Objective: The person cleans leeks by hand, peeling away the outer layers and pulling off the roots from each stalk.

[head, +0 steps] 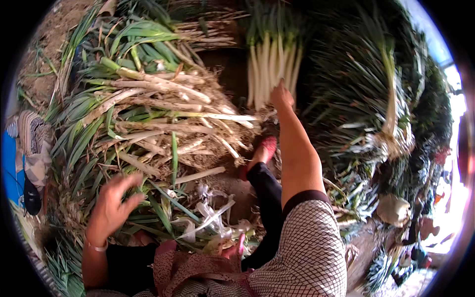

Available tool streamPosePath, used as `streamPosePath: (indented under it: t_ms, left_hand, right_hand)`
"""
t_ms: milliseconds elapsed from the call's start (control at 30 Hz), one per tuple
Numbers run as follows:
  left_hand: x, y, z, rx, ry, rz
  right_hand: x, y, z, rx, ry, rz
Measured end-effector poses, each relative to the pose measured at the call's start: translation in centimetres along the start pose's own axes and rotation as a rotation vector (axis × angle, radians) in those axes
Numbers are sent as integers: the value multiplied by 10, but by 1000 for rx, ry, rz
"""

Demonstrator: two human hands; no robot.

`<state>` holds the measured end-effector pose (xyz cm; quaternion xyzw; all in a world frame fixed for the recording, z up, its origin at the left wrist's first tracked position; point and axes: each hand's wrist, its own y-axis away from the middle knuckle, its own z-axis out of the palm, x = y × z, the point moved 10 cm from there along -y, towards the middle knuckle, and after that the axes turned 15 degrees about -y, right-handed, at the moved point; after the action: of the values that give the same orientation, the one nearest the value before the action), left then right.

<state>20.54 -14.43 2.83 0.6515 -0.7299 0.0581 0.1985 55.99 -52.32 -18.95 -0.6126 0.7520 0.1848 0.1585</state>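
Note:
My right hand (pixel 282 97) reaches far forward to a row of cleaned green onions (pixel 261 76) with pale stalks and leaves pointing away from me. Its fingers are curled around the lower part of one stalk (pixel 280 61); the roots below are partly hidden by the hand. My left hand (pixel 113 206) is slightly blurred and holds nothing, fingers apart. It hovers above loose green leaves, close to the near edge of a heap of uncleaned green onions (pixel 163 100). Dry brown skins and soil cling to that heap, whose roots point right.
Stripped skins (pixel 213 219) litter the ground before my lap, near my red shoe (pixel 268 146). At right is a large mass of leafy green onions (pixel 341 100), with a pale bunch (pixel 390 100) on it. Folded cloth (pixel 33 133) lies far left. A person (pixel 426 228) is partly visible at far right.

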Motion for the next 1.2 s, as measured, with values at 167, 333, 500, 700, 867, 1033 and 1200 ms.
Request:
streamPosePath:
  t_ms: [167, 333, 500, 700, 867, 1033, 1200]
  left_hand:
    - [-38, 35, 23, -44, 230, -156]
    - [-98, 61, 26, 11, 154, -195]
    - [-149, 111, -22, 384, 394, -345]
    - [-184, 168, -36, 630, 648, -340]
    - [-188, 184, -39, 597, 683, -308]
    - [-182, 173, 8, 422, 1004, -227]
    - [-122, 173, 125, 13, 1488, -541]
  right_hand:
    - [8, 13, 33, -87, 101, 145]
    - [9, 32, 4, -80, 454, 29]
    - [-52, 128, 0, 54, 6, -264]
    - [-248, 370, 82, -292, -307, -1071]
    - [-269, 380, 233, -722, 34, -625]
    - [-311, 468, 203, -1033, -216, -675]
    - [-305, 534, -15, -1003, -299, -774]
